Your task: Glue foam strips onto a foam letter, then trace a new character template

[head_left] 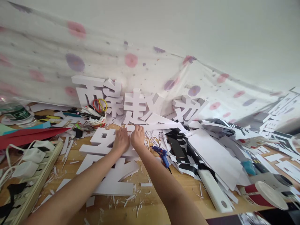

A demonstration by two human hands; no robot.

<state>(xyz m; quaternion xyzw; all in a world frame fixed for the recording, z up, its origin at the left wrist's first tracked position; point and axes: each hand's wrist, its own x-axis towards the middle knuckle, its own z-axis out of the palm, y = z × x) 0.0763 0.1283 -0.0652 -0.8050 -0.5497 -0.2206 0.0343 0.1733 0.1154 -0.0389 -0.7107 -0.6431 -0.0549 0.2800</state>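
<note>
A large white foam-board character [110, 187] lies flat on the wooden table, with another thick white piece [103, 137] at its upper end. My left hand [121, 140] is closed over the far edge of that upper piece, its fingertips bent down behind it. Close beside it, my right hand [137, 136] has its fingers curled over a long white strip [161, 126] that stretches off to the right. The thumbs are mostly hidden. To the right of my right wrist lies a blue glue gun [161, 153].
Finished white raised characters [136, 106] lean against the flowered curtain. A cup of tools and scissors [98, 118] stands left. A power strip [44, 178] lies near the left edge. On the right are a phone [175, 147], white sheets [211, 150] and a paper cup [264, 195]. Scraps litter the table.
</note>
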